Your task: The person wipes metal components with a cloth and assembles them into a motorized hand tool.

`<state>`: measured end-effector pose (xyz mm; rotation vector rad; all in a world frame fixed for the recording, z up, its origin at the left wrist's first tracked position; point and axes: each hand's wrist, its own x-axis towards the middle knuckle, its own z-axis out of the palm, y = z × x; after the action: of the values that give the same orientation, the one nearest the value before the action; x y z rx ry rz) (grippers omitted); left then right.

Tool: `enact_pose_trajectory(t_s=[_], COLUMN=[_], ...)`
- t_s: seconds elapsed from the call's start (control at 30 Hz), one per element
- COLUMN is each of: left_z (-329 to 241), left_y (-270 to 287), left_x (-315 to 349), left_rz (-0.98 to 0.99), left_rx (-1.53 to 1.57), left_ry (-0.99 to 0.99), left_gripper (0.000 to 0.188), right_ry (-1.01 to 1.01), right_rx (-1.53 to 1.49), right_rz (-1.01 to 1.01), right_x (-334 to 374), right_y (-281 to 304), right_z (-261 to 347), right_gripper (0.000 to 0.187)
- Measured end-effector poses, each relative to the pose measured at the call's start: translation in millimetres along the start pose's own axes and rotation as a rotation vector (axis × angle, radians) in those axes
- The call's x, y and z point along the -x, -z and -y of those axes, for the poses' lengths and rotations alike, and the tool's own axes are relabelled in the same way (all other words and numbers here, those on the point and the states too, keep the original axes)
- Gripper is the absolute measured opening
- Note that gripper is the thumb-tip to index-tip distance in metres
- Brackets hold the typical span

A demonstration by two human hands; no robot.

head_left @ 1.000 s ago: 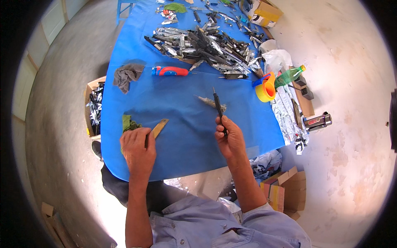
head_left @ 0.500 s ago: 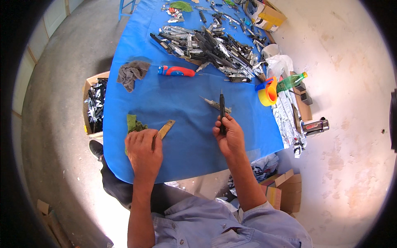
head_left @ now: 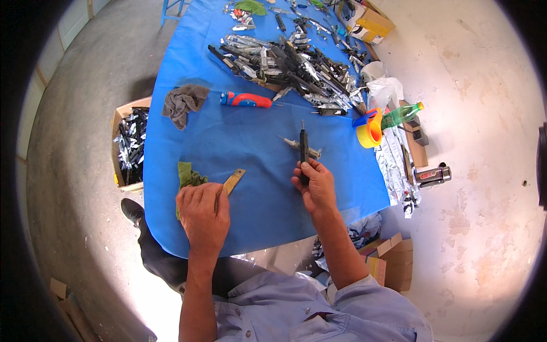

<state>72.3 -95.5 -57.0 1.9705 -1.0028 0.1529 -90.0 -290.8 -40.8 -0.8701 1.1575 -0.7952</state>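
My left hand (head_left: 204,214) is closed, with a flat yellowish strip (head_left: 234,181) that has a hole near its end sticking out from the fingers. A green cloth (head_left: 188,174) lies against that hand; how far the fingers grip it is hidden. My right hand (head_left: 316,187) pinches a slim black pen-shaped part (head_left: 303,151) with a thin metal tip, held upright over the blue table cover (head_left: 262,211). Just behind it lies a silver metal piece (head_left: 313,153) with a thin pointed end.
A red-and-blue-handled screwdriver (head_left: 246,100) and grey rag (head_left: 185,104) lie farther back. Beyond them is a heap of black and silver parts (head_left: 296,65). At right are a yellow tape roll (head_left: 370,134) and green bottle (head_left: 402,115). A box of parts (head_left: 130,142) stands left of the table.
The view has shifted slightly. My right hand, with the black part, has moved a little left relative to the silver piece. Both hands keep their hold.
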Motion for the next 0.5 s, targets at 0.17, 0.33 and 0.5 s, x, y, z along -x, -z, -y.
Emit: enact_pose_trajectory(t_s=[0.17,0.33,0.5], left_z=[1,-2,-3], left_y=[0,0,-2], left_x=[2,1,1], left_rz=[0.028,-0.013,-0.035], left_rx=[0.002,-0.002,-0.006], left_ry=[-0.001,-0.001,-0.008], left_gripper=[0.01,0.008,0.007], right_ry=[0.026,0.029,0.057], right_rx=[-0.07,-0.184,-0.305], right_rz=[0.027,0.04,0.142], right_x=[0,6,8], right_y=[7,14,31], right_z=[0,12,24], right_gripper=[0.032,0.019,0.021])
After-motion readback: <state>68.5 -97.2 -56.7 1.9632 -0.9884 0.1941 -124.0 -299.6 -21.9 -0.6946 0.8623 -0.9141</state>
